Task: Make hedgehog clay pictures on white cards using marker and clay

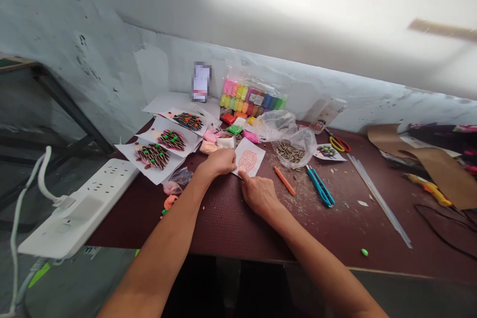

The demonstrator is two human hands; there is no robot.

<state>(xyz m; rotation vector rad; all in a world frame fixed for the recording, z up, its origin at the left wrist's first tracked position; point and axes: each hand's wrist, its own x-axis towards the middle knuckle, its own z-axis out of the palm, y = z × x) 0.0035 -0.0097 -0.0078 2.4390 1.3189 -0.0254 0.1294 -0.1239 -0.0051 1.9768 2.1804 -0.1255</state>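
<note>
A small white paper card lies on the table, bearing an orange outline drawing with a honeycomb-like pattern. At its left edge my left hand is closed, with the fingers curled and the thumb side on the card. My right hand comes in from below; its index finger stretches to the card's lower left corner, the other fingers folded beneath. A pale peach patch shows near that fingertip. Packs of soft clay sit just behind my left hand. An orange pen-like tool lies right of the card.
Hedgehog pictures on paper are at left, beside a power strip. Behind stand a clay multipack and a phone. Rightward are a bag of seeds, blue cutter, scissors, glue sticks and glue gun.
</note>
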